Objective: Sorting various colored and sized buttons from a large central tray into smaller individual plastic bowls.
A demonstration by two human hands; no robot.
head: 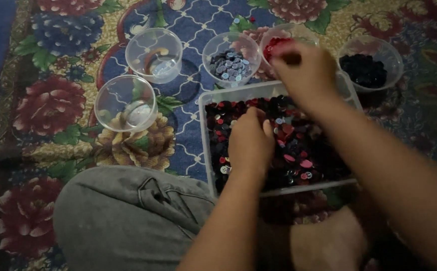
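Buttons are being sorted by colour out of a clear rectangular tray (204, 131) into round clear cups, and the step in hand appears to be a drop-off paired with a fresh pick. The tray is set on a flowered carpet (47, 108), just in front of a knee in grey cloth (128, 216), with its long axis judged to run roughly across the view, slightly tilted, the far edge pointing toward the row of cups. It is filled with mixed buttons (294, 155), mostly dark, with red, pink and pale blue among them.

The left hand (250, 141) is laid knuckles-up in the tray's near left part, fingers curled down into the pile; whether a button is pinched there cannot be told. The right hand (306, 73) is held over the tray's far edge, fingertips bunched narrowly beside the cup of red buttons (275, 42) (it is blurred, so what is held, if anything, cannot be told).

Left of that cup stands a cup of blue-grey buttons (230, 64); to the right, a cup of black buttons (365, 70). Two near-empty cups (153, 52) (126, 103) stand farther left.

The next move would seem to call for a fine pinch on a single button, kept apart from its neighbours, and a match to the right cup.
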